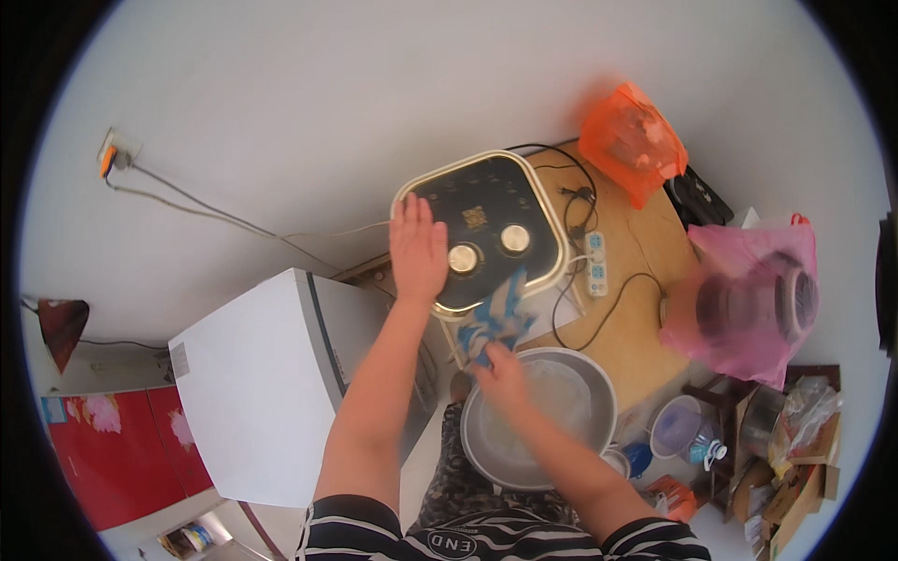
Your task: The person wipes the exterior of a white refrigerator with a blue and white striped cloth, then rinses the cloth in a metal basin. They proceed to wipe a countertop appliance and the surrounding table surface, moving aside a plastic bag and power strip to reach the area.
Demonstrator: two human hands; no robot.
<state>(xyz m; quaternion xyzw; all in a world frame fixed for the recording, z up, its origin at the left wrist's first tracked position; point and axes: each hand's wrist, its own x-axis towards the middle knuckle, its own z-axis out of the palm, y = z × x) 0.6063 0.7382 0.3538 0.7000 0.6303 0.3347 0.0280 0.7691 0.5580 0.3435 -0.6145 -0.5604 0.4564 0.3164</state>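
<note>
My left hand (419, 256) lies flat, fingers extended, on the left part of the black top of an air fryer (484, 196) with a gold-coloured rim and two round knobs. A blue and white striped cloth (498, 312) hangs from my right hand (501, 372), blurred by motion, at the appliance's near edge. Below that hand, a large metal basin (610, 407) holds cloudy liquid. It sits close to my body, at the near side of the wooden table (631, 336).
A white power strip (595, 263) with tangled cables lies right of the appliance. Beyond are an orange plastic bag (631, 144) and a pink bag (751, 301) around a dark pot-like object. A white refrigerator (245, 393) stands at left. Buckets and cardboard boxes are at lower right.
</note>
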